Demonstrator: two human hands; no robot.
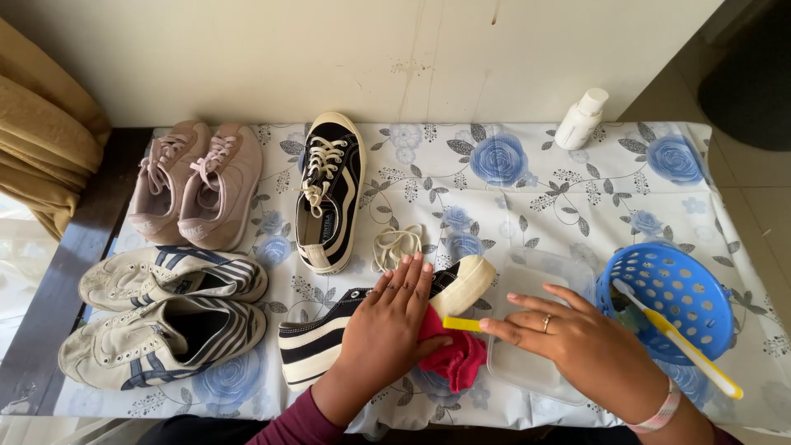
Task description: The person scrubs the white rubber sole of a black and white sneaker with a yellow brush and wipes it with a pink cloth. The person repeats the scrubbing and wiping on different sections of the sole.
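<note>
Your left hand lay flat, fingers spread, pressing the black-and-white striped sneaker down on the flowered tablecloth; it gripped nothing, only pinned the shoe, which lay on its side at the near edge of the table with its cream toe cap pointing away from you. Just right of that sneaker, your right hand pinched the end of a small yellow handle between thumb and forefinger, the other fingers loose. A pink-red cloth was bunched under the sneaker's toe, between your two hands.

Right of the sneaker, under your right wrist, sat a clear plastic tray, and beyond it a blue perforated basket with a yellow-and-white brush sticking out over its rim. That brush looked to me easy to knock out with your forearm.

Because the sneaker rested close to the table's edge, a hard push seemed likely to slide it, and the cloth, off towards you.

Just behind the sneaker lay a coil of loose white lace, then its upright laced mate. Left of the sneaker were two worn white striped shoes, and behind them a pink pair. Far right of the sneaker, by the wall, a white bottle stood, tippable if the tablecloth got dragged.
</note>
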